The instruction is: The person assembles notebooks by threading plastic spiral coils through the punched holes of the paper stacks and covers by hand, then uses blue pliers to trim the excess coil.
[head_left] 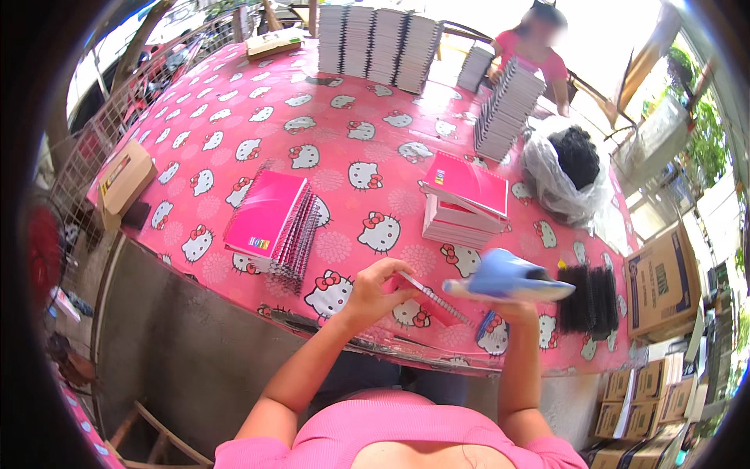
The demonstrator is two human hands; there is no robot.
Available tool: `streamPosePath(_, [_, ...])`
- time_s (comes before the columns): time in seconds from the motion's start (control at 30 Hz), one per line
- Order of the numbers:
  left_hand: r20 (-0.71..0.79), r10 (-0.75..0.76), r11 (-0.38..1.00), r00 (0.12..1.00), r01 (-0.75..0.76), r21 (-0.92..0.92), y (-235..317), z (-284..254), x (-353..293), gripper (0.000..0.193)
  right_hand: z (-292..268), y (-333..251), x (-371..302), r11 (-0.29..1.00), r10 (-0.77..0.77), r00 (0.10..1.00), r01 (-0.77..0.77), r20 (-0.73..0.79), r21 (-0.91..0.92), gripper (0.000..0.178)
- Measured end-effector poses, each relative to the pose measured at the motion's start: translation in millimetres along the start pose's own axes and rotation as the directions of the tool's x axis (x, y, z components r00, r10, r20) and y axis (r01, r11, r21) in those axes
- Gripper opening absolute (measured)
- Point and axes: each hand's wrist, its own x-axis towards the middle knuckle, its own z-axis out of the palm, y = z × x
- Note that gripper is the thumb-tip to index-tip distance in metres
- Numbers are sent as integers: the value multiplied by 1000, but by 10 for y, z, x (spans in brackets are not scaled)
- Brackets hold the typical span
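My left hand (367, 297) pinches a thin pink notebook (447, 310) between thumb and fingers, tilted so its edge with a row of binding faces up. My right hand (517, 311) grips a blue-and-white hand-held object (504, 275) from below; it is smeared by motion, so its kind is unclear. Beyond the hands stands a stack of pink-covered notebooks (469, 187), the top one lying askew. To the left is a taller pile of pink spiral notebooks (269, 211). A small blue item (486, 325) lies near the right wrist.
Black spiral coils (590, 303) lie at the right edge, with a plastic bag (539, 176) of black material behind. Tall notebook stacks (379, 47) stand at the back. A person (531, 48) sits across the table. Cardboard boxes (664, 281) stand to the right; an open carton (125, 180) sits left.
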Motion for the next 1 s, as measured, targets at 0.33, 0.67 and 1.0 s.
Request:
streamPosePath(0.33, [-22, -79, 944, 997, 68, -324, -219, -80, -64, 37, 131, 99, 274, 984, 116, 991, -124, -65, -130, 35])
streamPosePath(0.67, [1, -193, 847, 981, 168, -504, -103, -20, 24, 16, -1065, 684, -83, 583, -227, 732, -426, -642, -692, 48])
streamPosePath(1.0, [-142, 306, 928, 942, -261, 267, 292, 120, -318, 20, 305, 202, -942, 128, 128, 804, -594, -581, -794, 66])
